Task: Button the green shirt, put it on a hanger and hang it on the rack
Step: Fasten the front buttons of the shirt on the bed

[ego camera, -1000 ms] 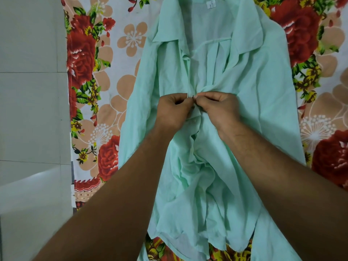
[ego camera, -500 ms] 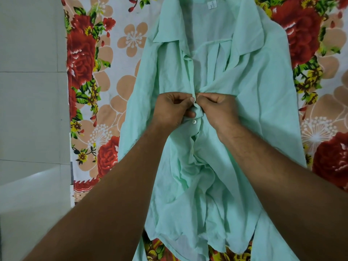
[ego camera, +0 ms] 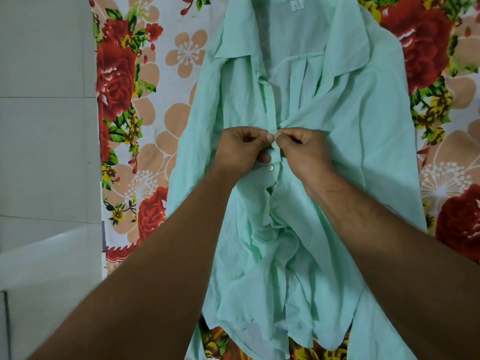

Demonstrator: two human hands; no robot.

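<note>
The pale green shirt lies front up on a flowered bedsheet, collar at the far end. Its lower half is bunched and wrinkled. My left hand and my right hand meet at the middle of the placket, each pinching an edge of the shirt front between thumb and fingers. A white button shows just below my fingers. Above my hands the front stands apart up to the collar. No hanger or rack is in view.
The bedsheet's left edge runs down beside a pale tiled floor. A white size label sits inside the collar. The shirt's hem lies near the lower edge of the view.
My fingers have shifted on the placket edges, and a white button below them has come into view. The arms and shirt stay in about the same place.
</note>
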